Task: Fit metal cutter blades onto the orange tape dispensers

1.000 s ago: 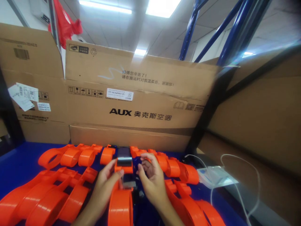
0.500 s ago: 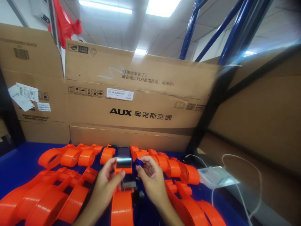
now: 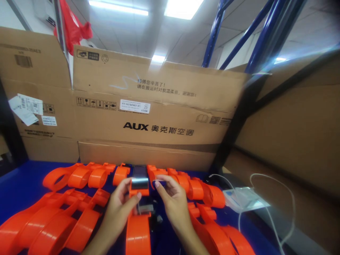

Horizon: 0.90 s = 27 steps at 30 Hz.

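Since half a second ago, the right hand (image 3: 174, 202) has shifted slightly rightward and the dark blue piece (image 3: 163, 183) at its fingertips has mostly gone from sight. From the left, orange loops (image 3: 50, 224) lie in two rows on the blue bench (image 3: 16, 180). At centre, the left hand (image 3: 120, 199) grips an orange holder (image 3: 139, 192) topped by a dark glossy panel (image 3: 140, 183). Just beside it, the right hand pinches the blue piece. Farther right are more loops, then a white cable (image 3: 293, 212) near a pale packet (image 3: 245, 199).
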Each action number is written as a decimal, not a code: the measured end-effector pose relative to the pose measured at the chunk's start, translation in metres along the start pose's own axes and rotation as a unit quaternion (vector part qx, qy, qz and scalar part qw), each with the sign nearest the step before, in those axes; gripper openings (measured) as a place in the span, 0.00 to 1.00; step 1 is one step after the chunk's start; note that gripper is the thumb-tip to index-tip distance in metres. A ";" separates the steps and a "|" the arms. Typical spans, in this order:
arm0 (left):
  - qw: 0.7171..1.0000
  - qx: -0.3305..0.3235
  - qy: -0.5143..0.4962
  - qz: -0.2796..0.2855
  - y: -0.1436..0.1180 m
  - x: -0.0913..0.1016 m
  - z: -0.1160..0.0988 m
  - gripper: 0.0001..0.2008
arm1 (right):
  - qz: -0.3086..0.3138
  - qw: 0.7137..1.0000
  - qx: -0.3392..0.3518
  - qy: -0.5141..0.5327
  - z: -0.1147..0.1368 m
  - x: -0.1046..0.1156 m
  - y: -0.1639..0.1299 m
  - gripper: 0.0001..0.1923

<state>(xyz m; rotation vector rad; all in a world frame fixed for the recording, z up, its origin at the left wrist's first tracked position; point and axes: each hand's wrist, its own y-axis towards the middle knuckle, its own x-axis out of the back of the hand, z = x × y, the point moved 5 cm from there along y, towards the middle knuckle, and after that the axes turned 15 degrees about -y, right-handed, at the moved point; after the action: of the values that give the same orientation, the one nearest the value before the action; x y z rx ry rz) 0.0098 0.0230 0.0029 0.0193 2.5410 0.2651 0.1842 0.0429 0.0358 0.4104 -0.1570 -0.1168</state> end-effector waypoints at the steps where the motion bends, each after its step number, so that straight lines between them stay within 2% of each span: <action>1: 1.000 -0.001 0.000 -0.002 0.000 0.000 0.000 0.20 | -0.003 1.000 -0.007 0.010 -0.001 0.000 0.000 0.14; 6: 1.000 -0.001 0.018 0.006 -0.001 0.000 0.001 0.20 | 0.015 0.997 -0.037 0.070 -0.003 -0.005 -0.002 0.17; 11: 0.999 -0.010 0.030 0.007 0.000 0.001 0.001 0.20 | 0.032 0.995 -0.021 0.093 0.001 -0.008 -0.005 0.11; 15: 0.999 -0.017 0.037 0.008 0.000 0.002 0.001 0.19 | 0.034 0.995 0.007 0.088 0.003 -0.011 -0.007 0.11; 20: 0.999 -0.004 0.036 0.004 0.000 0.003 0.003 0.20 | 0.045 0.996 0.075 -0.020 0.007 -0.015 -0.012 0.07; 23: 0.999 -0.003 0.038 -0.001 0.000 0.003 0.003 0.20 | 0.037 0.985 0.124 -0.115 0.011 -0.014 -0.016 0.05; 27: 1.000 -0.004 0.023 0.004 -0.001 0.001 0.000 0.18 | 0.047 0.960 0.161 -0.225 0.014 -0.013 -0.019 0.11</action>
<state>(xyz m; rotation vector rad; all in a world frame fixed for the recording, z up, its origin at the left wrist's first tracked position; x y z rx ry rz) 0.0092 0.0224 0.0020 0.0197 2.5862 0.2811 0.1677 0.0217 0.0392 0.6982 -0.6505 -0.0892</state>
